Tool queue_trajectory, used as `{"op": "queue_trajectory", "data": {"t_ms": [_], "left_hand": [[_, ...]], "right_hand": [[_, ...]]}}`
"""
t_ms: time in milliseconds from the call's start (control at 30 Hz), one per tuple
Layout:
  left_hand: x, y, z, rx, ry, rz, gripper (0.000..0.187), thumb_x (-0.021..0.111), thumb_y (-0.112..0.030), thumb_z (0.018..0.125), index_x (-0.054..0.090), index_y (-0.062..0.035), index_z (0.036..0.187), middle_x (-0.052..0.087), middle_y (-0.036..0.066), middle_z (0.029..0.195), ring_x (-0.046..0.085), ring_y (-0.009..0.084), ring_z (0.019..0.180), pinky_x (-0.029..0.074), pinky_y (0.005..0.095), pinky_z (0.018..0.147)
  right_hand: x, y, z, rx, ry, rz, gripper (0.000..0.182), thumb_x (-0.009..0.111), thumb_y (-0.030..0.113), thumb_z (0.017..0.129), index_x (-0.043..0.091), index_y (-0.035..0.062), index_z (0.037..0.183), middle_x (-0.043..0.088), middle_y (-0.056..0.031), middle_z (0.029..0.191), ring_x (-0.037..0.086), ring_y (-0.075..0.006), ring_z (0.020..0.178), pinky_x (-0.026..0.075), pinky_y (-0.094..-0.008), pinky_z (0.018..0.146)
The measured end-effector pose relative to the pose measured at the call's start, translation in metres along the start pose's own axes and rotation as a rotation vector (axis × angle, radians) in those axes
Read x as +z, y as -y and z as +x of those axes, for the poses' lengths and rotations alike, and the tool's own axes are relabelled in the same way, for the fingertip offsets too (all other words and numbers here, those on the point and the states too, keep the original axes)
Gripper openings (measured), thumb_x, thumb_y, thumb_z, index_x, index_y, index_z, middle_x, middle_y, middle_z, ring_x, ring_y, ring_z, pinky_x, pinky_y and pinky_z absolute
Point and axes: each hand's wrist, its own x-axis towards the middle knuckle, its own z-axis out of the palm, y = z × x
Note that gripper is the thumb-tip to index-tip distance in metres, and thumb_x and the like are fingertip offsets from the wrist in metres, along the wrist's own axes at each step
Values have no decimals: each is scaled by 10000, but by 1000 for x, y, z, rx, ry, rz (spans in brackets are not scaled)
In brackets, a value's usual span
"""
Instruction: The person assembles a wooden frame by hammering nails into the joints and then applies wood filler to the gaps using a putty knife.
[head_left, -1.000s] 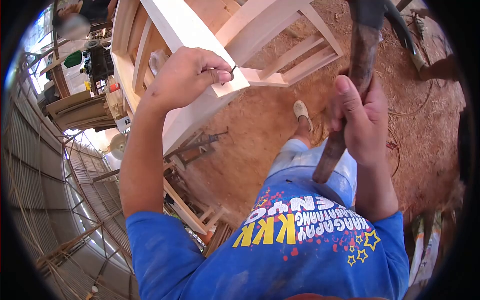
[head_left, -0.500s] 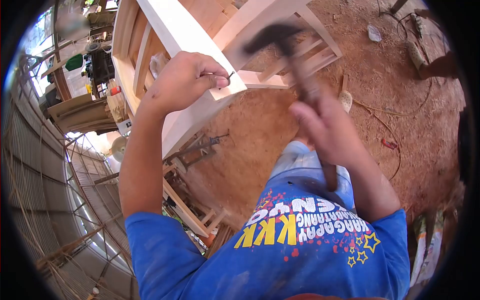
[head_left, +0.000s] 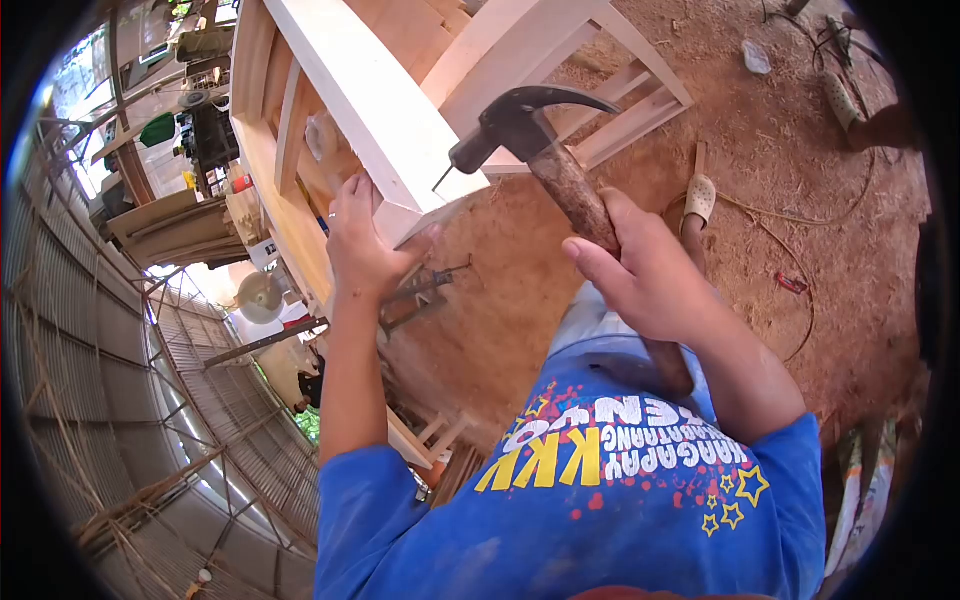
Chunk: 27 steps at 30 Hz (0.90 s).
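Note:
My right hand (head_left: pixel 650 265) is wrapped around the wooden handle of a claw hammer (head_left: pixel 528 125). The hammer's striking face is at the top of a thin nail (head_left: pixel 441 181). That nail stands slightly tilted in the end of a pale wooden board (head_left: pixel 375 110), part of a larger wooden frame. My left hand (head_left: pixel 368 245) grips the board's end from its near side, the thumb at the end face and the fingers along the left side.
Another slatted wooden frame (head_left: pixel 640 95) stands beyond the hammer. A person's foot in a light clog (head_left: pixel 850 102) is at the far right. A cable (head_left: pixel 800 225) and a red object (head_left: pixel 791 284) lie on the dirt floor. A fan (head_left: pixel 260 297) is at left.
My left hand has let go of the nail and moved down to grip the board's end. The hammer has come down and left, onto the nail, which now stands in the board.

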Motion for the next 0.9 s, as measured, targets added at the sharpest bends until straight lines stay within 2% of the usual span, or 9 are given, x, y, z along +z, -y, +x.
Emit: {"op": "queue_trajectory", "data": {"t_ms": [167,300,433,567,633,700,767,833,900], "left_hand": [[-7,-16,9,-52,91,-365,889,853,-456,682,556,16,1374,614,204,1303,561,381,1238,421,465,1067],[-4,-11,13,-17,65,-366,868,837,-446,682,563,18,1363,588,217,1336,550,388,1247,415,477,1070],[-3,-9,14,-34,90,-292,878,834,-472,675,574,31,1346,557,236,1363,536,401,1257,407,485,1081],[3,-5,10,-25,51,-317,863,843,-449,678,577,41,1337,564,230,1333,542,389,1252,411,476,1081],[4,-3,8,-59,71,-378,867,850,-439,678,573,42,1344,568,222,1317,551,374,1244,418,466,1076],[3,-3,10,-14,46,-377,853,866,-402,660,576,26,1339,564,223,1289,571,396,1202,450,478,1042],[2,-4,12,-12,40,-387,857,869,-400,658,573,27,1340,564,213,1271,580,387,1182,457,470,1031],[1,-5,11,-41,88,-405,879,860,-432,671,566,47,1346,565,193,1262,577,348,1184,439,441,1043],[3,-1,3,-11,76,-399,835,864,-386,646,586,19,1321,566,217,1264,582,388,1162,457,468,1028]], "right_hand": [[-47,41,-15,92,-558,480,257,665,306,1023,597,59,1006,540,21,700,509,-59,521,407,-250,419],[-76,35,2,-401,-867,767,259,599,267,1060,543,96,875,439,37,633,490,-71,519,419,-253,459],[9,7,-7,53,-4,-101,256,638,176,990,574,-19,1144,624,-128,745,629,-323,686,527,-445,659],[-9,28,-14,221,-395,389,237,610,239,1037,596,15,1112,565,-52,721,563,-140,599,474,-313,558],[-48,13,-14,-316,-616,556,276,573,301,1059,575,58,929,535,-6,696,501,-93,556,421,-268,502],[-50,11,-12,-365,-735,676,332,550,327,1067,537,87,838,517,-9,682,483,-93,548,413,-270,502],[-22,-10,-10,-345,-631,656,256,582,276,1044,564,62,906,549,-24,737,500,-112,559,432,-271,526],[18,-33,-3,-470,-432,-406,195,613,226,1022,591,38,974,580,-39,791,517,-130,570,450,-271,550],[40,-14,-9,-238,-277,-20,193,619,203,1017,585,24,1082,596,-30,820,528,-117,574,452,-268,531]]}}
